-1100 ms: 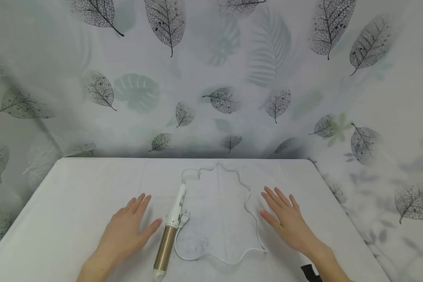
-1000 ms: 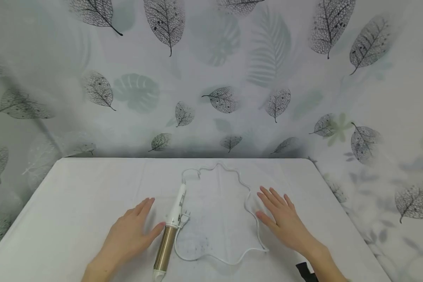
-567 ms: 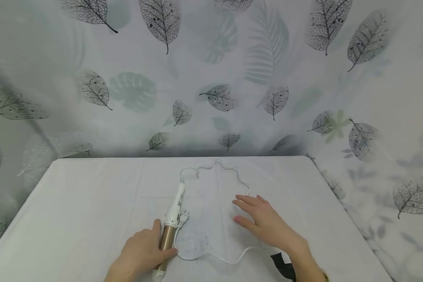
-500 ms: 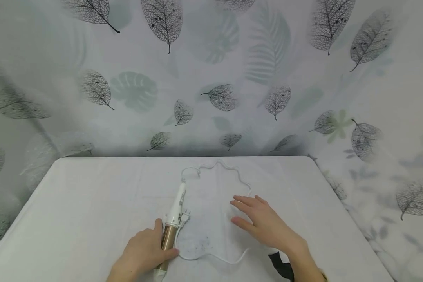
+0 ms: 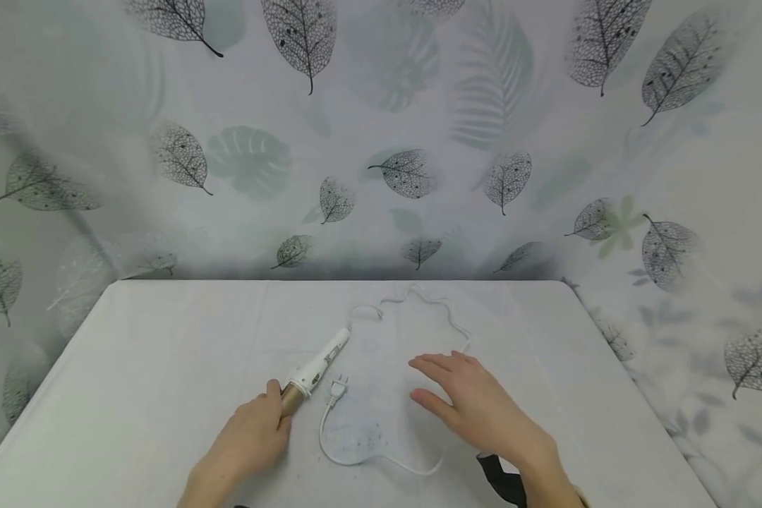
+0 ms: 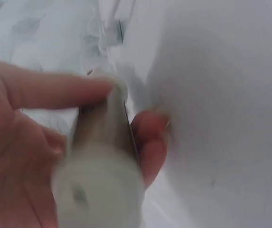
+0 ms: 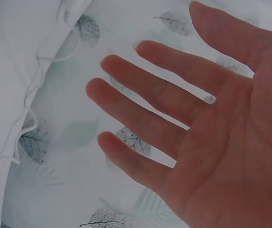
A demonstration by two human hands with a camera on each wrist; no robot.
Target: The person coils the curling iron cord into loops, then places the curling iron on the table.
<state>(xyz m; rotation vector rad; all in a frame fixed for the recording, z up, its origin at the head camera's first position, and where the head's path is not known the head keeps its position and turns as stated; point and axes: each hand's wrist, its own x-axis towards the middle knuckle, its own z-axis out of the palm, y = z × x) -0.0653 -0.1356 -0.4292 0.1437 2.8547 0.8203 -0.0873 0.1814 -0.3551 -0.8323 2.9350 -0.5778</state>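
Observation:
A white and gold curling iron [image 5: 320, 365] slants across the left middle of the table, its white handle toward the back. My left hand [image 5: 249, 439] grips its gold barrel, most of which the hand hides in the head view. In the left wrist view, thumb and fingers wrap the barrel [image 6: 100, 126], with the blurred white tip close to the camera. My right hand [image 5: 479, 408] hovers over the right part of the cord loop with fingers spread, and holds nothing. The right wrist view shows its bare palm [image 7: 230, 142].
A white cord [image 5: 454, 321] runs from the handle in a wavy loop over the table, partly under my right hand. Its two-pin plug [image 5: 338, 388] lies right of the iron. White cloth covers the table [image 5: 165, 353]; a leaf-print curtain [image 5: 368, 92] hangs behind.
My left hand has come down onto the barrel and turned the curling iron, its handle end swinging right, away from the plug. My right hand has moved left over the cord.

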